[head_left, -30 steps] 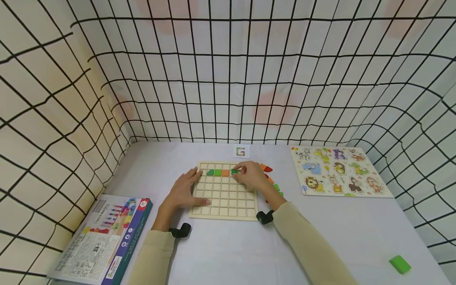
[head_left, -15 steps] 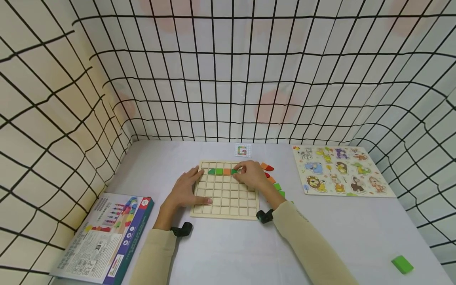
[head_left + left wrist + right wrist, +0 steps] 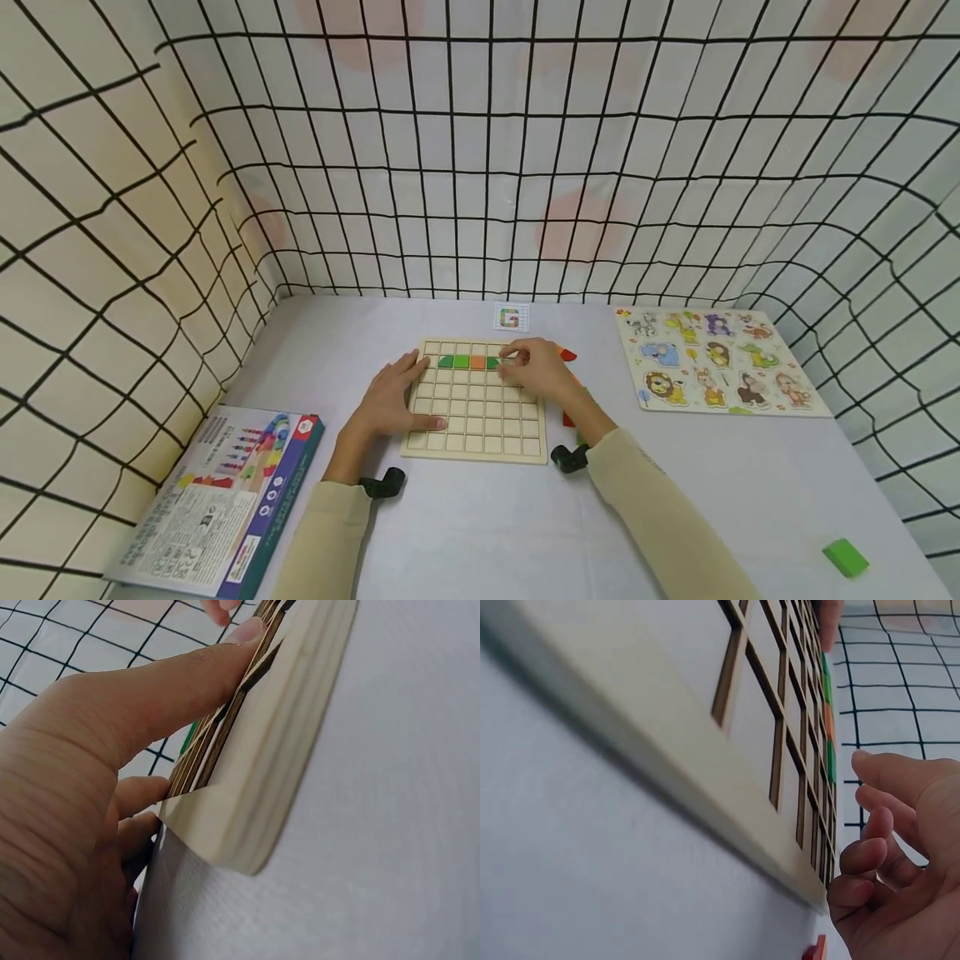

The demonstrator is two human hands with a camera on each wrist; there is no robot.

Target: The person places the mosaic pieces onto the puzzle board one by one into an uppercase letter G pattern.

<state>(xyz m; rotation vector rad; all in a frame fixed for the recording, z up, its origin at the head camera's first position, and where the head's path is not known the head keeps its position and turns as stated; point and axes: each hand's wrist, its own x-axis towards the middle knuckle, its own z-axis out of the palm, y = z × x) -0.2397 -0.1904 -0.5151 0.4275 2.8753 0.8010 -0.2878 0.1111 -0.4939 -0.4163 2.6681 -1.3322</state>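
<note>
- Left hand point(image 3: 384, 402) laid along the left side of a square, pale wooden board with a raised grid point(image 3: 483, 417); fingers spread and extended, thumb flat across the lower-left cells, the rest against the upper left edge.
- Right hand point(image 3: 536, 371) over the upper right of the board, released: thumb and index bent, tips close together, the other fingers loosely curled (in the right wrist view, with a gap between fingertips and board).
- Just left of those tips, side by side in the second row: a dark green rounded piece point(image 3: 446, 362), a light green square piece point(image 3: 462, 362), an orange square piece point(image 3: 477, 362) and another dark green rounded piece point(image 3: 492, 363).
- Board flat on the white-covered counter point(image 3: 465, 533), in front of a small white card with a coloured letter G point(image 3: 512, 317).
- Beside the board's right edge, partly hidden by right hand and forearm: a red piece point(image 3: 568, 355) and some green and red ones, shapes hard to make out.
- Cut off below: beige sleeves point(image 3: 326, 537) and a printed cardboard box point(image 3: 187, 525).
- In the left wrist view, board cropped at the top, colours reduced to a green sliver behind the thumb.
- Far right on the counter: a light green block point(image 3: 846, 557) and, farther back, a pale animal puzzle board point(image 3: 690, 387).
</note>
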